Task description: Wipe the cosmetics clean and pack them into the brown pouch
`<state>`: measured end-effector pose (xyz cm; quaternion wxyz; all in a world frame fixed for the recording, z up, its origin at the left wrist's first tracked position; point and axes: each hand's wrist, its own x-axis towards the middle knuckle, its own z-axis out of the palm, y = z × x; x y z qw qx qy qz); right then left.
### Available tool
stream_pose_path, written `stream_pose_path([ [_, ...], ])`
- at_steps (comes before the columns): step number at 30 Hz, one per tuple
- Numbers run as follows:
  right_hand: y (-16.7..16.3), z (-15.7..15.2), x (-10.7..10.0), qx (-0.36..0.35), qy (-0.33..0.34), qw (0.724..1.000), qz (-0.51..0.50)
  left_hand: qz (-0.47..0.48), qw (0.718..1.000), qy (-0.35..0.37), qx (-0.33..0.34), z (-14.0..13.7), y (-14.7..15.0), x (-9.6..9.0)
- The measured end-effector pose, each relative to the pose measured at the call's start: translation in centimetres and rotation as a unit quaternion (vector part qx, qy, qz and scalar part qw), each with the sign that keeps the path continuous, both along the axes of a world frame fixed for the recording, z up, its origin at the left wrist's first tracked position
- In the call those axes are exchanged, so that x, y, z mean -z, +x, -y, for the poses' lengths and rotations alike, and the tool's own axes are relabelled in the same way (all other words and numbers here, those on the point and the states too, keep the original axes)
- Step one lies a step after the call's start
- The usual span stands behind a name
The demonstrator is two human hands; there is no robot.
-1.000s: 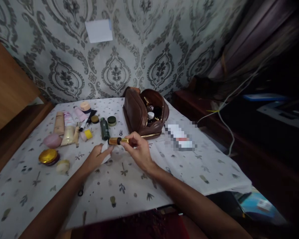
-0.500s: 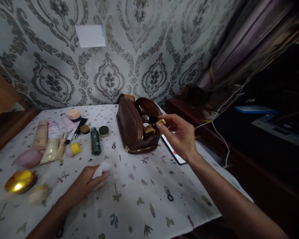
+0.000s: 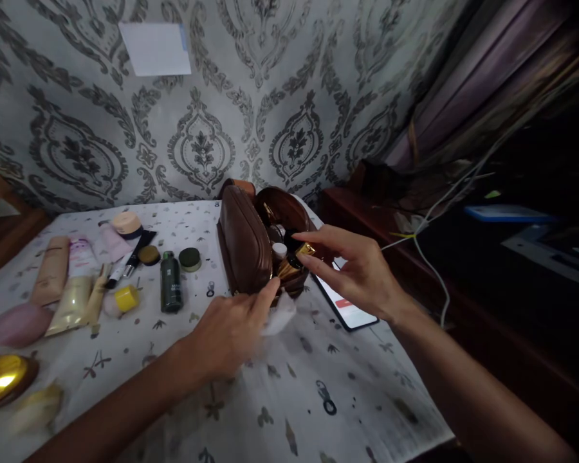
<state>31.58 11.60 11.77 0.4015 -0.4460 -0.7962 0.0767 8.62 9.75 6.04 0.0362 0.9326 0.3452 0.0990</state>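
My left hand point(image 3: 231, 331) is curled round a white tissue point(image 3: 280, 315), which sticks out below its fingers. Its index finger points to the front lip of an unzipped brown makeup bag point(image 3: 244, 247). Over the bag's opening, my right hand point(image 3: 352, 267) has thumb and index finger apart, close around a gold-capped cosmetic tube point(image 3: 305, 251) resting in the bag. The thumb tip looks to be at the cap; whether it touches is unclear. Inside the bag a small white-lidded item point(image 3: 279, 250) shows beside the tube, and other contents are in shadow.
Left of the bag lie a dark green bottle point(image 3: 171, 283), a green-lidded jar point(image 3: 190, 259), several tubes, a pink sponge point(image 3: 18, 325) and a gold compact point(image 3: 4, 379). A lit phone point(image 3: 350, 308) lies right of the bag. White cables point(image 3: 434, 212) hang beyond the table's right edge.
My left hand, with the tissue, has moved right and up to the bag's front. The gold-capped tube sits lower in the bag, and my right fingers have spread from their pinch on it.
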Motion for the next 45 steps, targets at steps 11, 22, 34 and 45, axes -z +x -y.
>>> stream_pose_path([
  [11,1.2,-0.6,-0.5,0.074,0.021,0.992,-0.096,0.107,0.980,0.165,0.027,-0.2,2.0,2.0],
  [22,0.4,-2.2,1.9,-0.075,-0.040,0.993,0.079,0.110,0.982,0.150,0.032,-0.2,1.8,2.1],
  [34,-0.3,-1.4,2.4,-0.043,-0.090,0.974,0.201,0.106,0.980,0.165,0.034,-0.2,1.6,2.0],
  [45,-1.2,-1.3,1.3,-0.011,-0.100,0.946,0.308,-0.035,0.981,0.192,0.005,-0.5,1.2,-0.3],
])
